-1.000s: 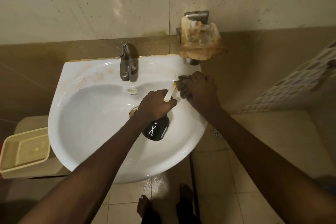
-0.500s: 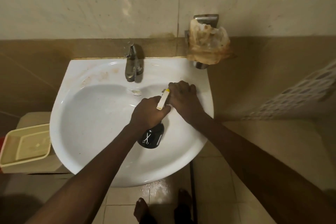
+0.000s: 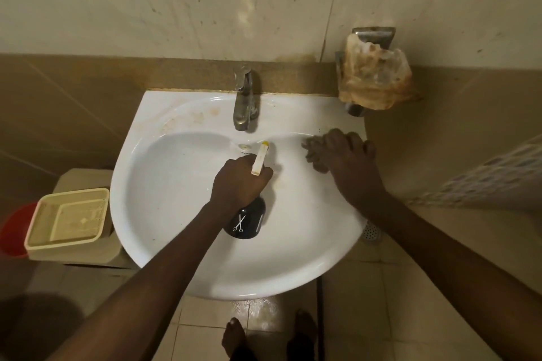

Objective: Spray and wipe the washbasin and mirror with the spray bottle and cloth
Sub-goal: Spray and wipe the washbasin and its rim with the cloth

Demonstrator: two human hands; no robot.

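A white washbasin (image 3: 164, 214) fills the middle of the view, with brownish stains on its back ledge. My left hand (image 3: 239, 181) grips a black spray bottle (image 3: 246, 221) with a scissors logo over the bowl; its cream nozzle points toward the tap (image 3: 242, 102). My right hand (image 3: 349, 161) presses a dark grey cloth (image 3: 312, 152) against the basin's right back rim. Most of the cloth is hidden under my fingers. No mirror is in view.
A stained plastic bag (image 3: 374, 79) hangs over a metal holder on the wall at the right. A cream plastic basket (image 3: 69, 220) sits on a low stand left of the basin, beside something red (image 3: 13, 231). My bare feet stand on wet floor tiles below.
My right hand has slid the cloth from near the bottle's nozzle outward to the right back rim. The left hand and bottle have stayed over the bowl while the camera shifted.
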